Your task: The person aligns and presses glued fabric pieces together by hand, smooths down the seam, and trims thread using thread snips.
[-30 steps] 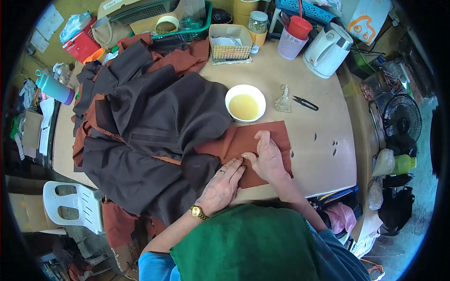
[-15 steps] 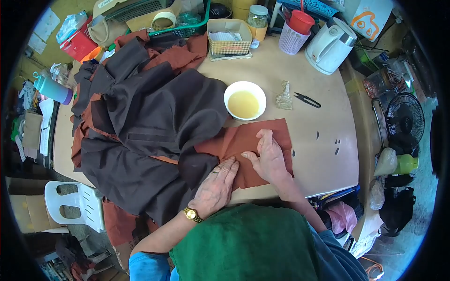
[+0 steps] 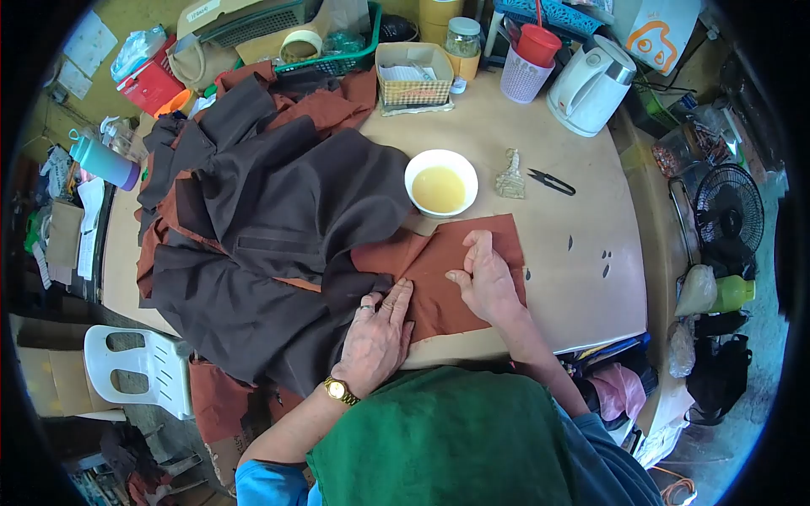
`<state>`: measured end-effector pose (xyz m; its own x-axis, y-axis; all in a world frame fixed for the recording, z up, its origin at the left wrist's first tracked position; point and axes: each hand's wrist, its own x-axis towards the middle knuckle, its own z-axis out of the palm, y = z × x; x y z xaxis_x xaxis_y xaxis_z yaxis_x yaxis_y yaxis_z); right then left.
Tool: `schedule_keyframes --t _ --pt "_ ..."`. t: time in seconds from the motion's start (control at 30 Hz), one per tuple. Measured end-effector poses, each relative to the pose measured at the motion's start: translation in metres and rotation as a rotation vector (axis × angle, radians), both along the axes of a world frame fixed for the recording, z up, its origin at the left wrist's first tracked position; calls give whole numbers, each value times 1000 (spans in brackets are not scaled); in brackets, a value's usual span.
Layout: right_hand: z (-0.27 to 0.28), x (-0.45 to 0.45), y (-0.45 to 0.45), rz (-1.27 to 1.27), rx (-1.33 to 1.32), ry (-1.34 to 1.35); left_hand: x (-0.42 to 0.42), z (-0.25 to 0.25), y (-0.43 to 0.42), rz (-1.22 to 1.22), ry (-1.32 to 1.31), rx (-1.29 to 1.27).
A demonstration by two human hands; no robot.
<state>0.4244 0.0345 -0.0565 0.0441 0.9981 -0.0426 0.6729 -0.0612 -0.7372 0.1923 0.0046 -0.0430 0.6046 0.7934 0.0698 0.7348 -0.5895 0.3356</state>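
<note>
My left hand [image 3: 375,339] lies on the fabric with its fingers stretched out, their tips on the seam between the dark brown garment [image 3: 278,240] and its rust-coloured cloth panel [image 3: 456,291]. My right hand [image 3: 488,282] is over the right part of this panel, fingers loosely curled and thumb held apart; I see nothing in it. The panel lies mostly flat, with creases near the garment. Just beyond it stands a white bowl [image 3: 441,208] of pale yellow liquid or paste.
Thread snips [image 3: 553,181] and a small crumpled packet [image 3: 510,177] lie right of the bowl. At the back stand a basket [image 3: 415,80], a jar [image 3: 463,46], a lilac cup [image 3: 527,76] and a white kettle [image 3: 591,84]. A white plastic stool [image 3: 139,371] is at lower left.
My left hand has slid a little left and back toward me along the panel. My right hand has shifted slightly, its thumb moving right, away from the seam.
</note>
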Motion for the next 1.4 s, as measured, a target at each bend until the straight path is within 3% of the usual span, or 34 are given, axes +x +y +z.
schedule_keyframes --t 0.2,0.4,0.5,0.57,0.6,0.67,0.77,0.83,1.03,1.2,1.4 --pt "-9 5 -1 60 121 -27 0 14 2 5 83 -34" --pt "-4 15 1 69 28 26 5 17 0 61 245 -23" --pt "-5 33 4 130 -42 130 3 23 1 67 201 -68" --pt "-8 45 8 134 -176 472 1 31 5 46 204 -39" --pt "-13 46 3 122 -177 472 2 36 7 26 211 -15" --pt "-20 45 -6 -36 115 657 8 47 12 45 121 58" --pt "-6 33 -23 -142 230 514 22 59 16 80 -53 82" --pt "-11 22 -27 -123 229 502 31 41 20 -191 -299 -76" --pt "-10 25 -27 -124 89 332 42 -16 10 -235 -213 -10" --pt "10 18 -24 -97 14 289 32 -18 5 -239 -189 -102" --pt "10 6 -12 -109 1 -56 34 -19 4 -225 -163 -115"
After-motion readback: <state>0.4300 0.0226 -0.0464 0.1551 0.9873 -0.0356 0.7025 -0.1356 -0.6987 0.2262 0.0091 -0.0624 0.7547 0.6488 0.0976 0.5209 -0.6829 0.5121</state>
